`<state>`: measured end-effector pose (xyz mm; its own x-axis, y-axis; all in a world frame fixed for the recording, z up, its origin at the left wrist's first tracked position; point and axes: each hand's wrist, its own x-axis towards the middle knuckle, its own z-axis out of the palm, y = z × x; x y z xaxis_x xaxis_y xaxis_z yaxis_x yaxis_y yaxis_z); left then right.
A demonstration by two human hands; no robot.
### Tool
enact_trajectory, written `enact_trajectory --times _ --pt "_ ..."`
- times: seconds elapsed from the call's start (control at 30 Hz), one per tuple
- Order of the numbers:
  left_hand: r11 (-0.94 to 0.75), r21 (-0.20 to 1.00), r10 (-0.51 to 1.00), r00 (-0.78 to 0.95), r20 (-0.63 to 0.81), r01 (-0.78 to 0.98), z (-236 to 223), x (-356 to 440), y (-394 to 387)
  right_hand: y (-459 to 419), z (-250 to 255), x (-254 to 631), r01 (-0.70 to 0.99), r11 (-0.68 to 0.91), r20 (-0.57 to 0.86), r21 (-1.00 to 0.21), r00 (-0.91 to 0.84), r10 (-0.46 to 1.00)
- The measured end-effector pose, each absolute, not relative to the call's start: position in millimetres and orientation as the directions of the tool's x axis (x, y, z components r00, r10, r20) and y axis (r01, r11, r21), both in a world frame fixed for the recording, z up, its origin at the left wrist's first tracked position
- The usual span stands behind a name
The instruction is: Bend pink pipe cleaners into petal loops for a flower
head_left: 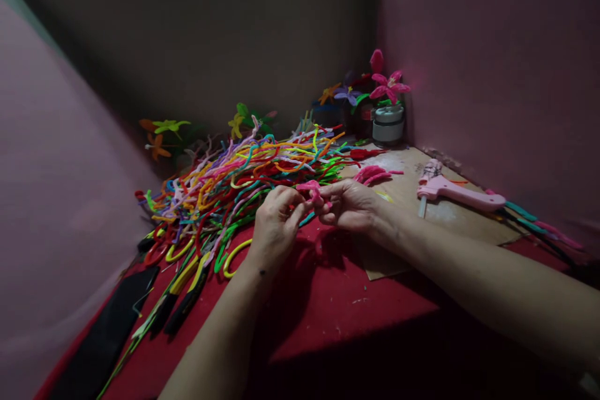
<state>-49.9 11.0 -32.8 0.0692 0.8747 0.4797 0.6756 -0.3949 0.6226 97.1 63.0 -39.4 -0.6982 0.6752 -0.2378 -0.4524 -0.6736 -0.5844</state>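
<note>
Between my two hands, above the red tablecloth, is a pink pipe cleaner bent into small loops. My left hand pinches its lower left side with thumb and forefinger. On the other side, the fingers of my right hand close round the same piece. My fingertips hide part of its shape. Just behind my hands spreads a large heap of pipe cleaners in many colours. A bundle of pink pipe cleaner pieces lies past my right hand on a brown board.
A pink hot glue gun rests on the board at right. Pliers with yellow and black handles and a black flat item lie at left. Behind stands a grey pot holding a pink pipe-cleaner flower.
</note>
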Motion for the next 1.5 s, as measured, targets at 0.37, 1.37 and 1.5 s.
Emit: enact_trajectory --times 0.37,1.37,1.5 --pt "-0.519 0.425 0.855 0.455 0.249 0.741 -40 -51 8 66 -44 91 -0.382 -0.547 -0.271 -0.745 -0.576 0.771" --pt "0.018 0.982 1.000 -0.012 -0.016 0.190 -26 -32 3 61 -45 89 -0.396 -0.384 -0.155 -0.834 -0.501 0.852" --pt "0.044 0.989 0.999 0.018 -0.046 0.139 -26 -37 2 60 -46 89 -0.390 -0.320 -0.113 -0.863 -0.469 0.876"
